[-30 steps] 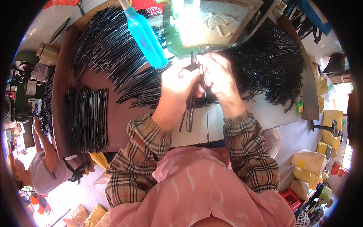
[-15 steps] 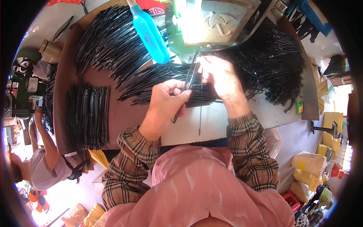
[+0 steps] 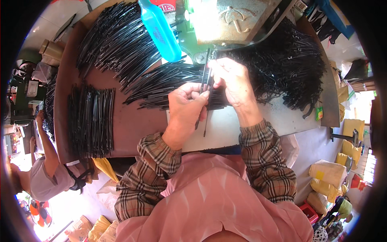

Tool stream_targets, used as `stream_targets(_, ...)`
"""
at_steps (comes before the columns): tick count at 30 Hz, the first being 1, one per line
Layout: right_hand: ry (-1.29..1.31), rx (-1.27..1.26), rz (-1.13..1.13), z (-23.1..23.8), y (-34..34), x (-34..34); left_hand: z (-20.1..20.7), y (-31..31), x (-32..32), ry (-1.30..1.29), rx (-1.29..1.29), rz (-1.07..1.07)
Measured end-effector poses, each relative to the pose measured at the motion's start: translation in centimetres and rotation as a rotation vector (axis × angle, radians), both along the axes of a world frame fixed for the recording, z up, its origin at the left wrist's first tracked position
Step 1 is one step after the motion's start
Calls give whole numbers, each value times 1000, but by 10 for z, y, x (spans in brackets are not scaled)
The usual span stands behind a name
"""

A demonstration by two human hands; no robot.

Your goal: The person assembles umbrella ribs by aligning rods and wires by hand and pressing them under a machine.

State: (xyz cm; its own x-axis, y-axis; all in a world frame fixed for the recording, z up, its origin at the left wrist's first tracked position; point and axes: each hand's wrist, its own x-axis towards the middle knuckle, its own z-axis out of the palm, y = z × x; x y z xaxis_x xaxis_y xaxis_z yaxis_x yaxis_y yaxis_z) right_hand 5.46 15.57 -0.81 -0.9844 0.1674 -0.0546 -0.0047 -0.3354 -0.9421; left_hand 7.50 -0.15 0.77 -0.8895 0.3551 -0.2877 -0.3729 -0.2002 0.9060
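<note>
My left hand (image 3: 186, 105) is closed around several thin black rods (image 3: 205, 74) that look like umbrella ribs, their upper ends standing up just below the machine. My right hand (image 3: 234, 80) pinches a black rib near its top end, close to the left fingers; that rib's lower end hangs down past my left hand. Both hands are over the front of the table, just below a green machine (image 3: 199, 57) with a rusty plate (image 3: 238, 24) bearing a raised umbrella shape. Under and behind my hands lies a spread of more black ribs (image 3: 165, 86).
A blue plastic-handled tool (image 3: 161, 32) slants beside the machine. Rib piles lie at the far left (image 3: 117, 44), the near left (image 3: 92, 121) and the right (image 3: 286, 64) of the brown table (image 3: 137, 137). At the left edge, another person (image 3: 48, 173) reaches up. Packages (image 3: 328, 173) line the right.
My left hand has moved right and slightly up, nearer my right hand. The rib hanging down has shifted left and up, now alongside the ribs in my left hand.
</note>
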Motion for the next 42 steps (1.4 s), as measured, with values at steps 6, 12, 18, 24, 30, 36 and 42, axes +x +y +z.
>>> stream_targets(6, 9, -5, -25, 2, 0, -4, 1, 7, -5, 62, 7, 13)
stream_targets(12, -33, 49, -25, 2, 2, -11, -1, 10, -12, 70, 3, 14)
stream_targets(18, -2, 49, -20, 0, 1, -11, -3, 11, -11, 53, 33, 47)
stream_targets(24, -7, 49, -15, 0, 3, -10, -6, 11, -12, 23, 10, 36)
stream_targets(30, -40, 8, 64, 0, 11, -12, 5, 8, -11, -115, 163, -22)
stream_targets(36, 18, 30, 110, 5, 13, -11, 10, -2, -18, -87, 83, -129)
stream_targets(42, -35, 33, 103, 6, 12, -11, 13, -3, -21, -81, 42, -133)
